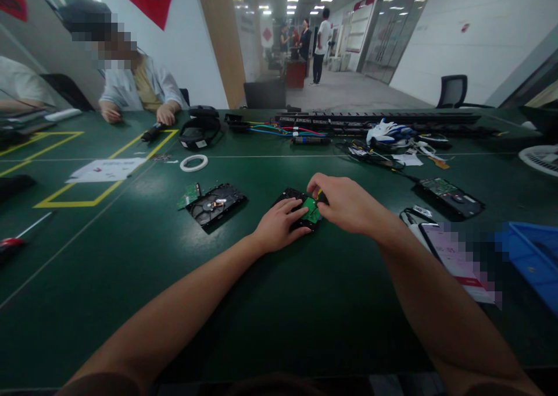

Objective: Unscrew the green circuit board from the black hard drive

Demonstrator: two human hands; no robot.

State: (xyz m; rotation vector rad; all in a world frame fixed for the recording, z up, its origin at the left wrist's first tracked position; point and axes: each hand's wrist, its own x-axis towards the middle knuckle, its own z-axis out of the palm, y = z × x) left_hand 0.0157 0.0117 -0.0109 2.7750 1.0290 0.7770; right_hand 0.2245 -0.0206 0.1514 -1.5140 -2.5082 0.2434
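Observation:
A black hard drive [285, 195] with a green circuit board [311, 211] on its upper face lies on the table in front of me. My left hand [281, 224] rests flat across the drive, fingers spread, the thumb along its near edge. Over the board's right side, my right hand [337, 201] is closed in a pinch around a small yellow-and-black tool [321, 196]. Most of that tool is hidden by the fingers, so its tip cannot be made out. To the left lies an opened hard drive [217, 205], beside a loose green circuit board [188, 196].
Another hard drive [451, 197] lies right, near a phone [453, 253] and a blue bin [534, 256]. A screwdriver [32, 227] is at far left. White tape [194, 163], gloves [387, 133] and cables [283, 129] lie farther back. A co-worker [139, 88] sits across the table.

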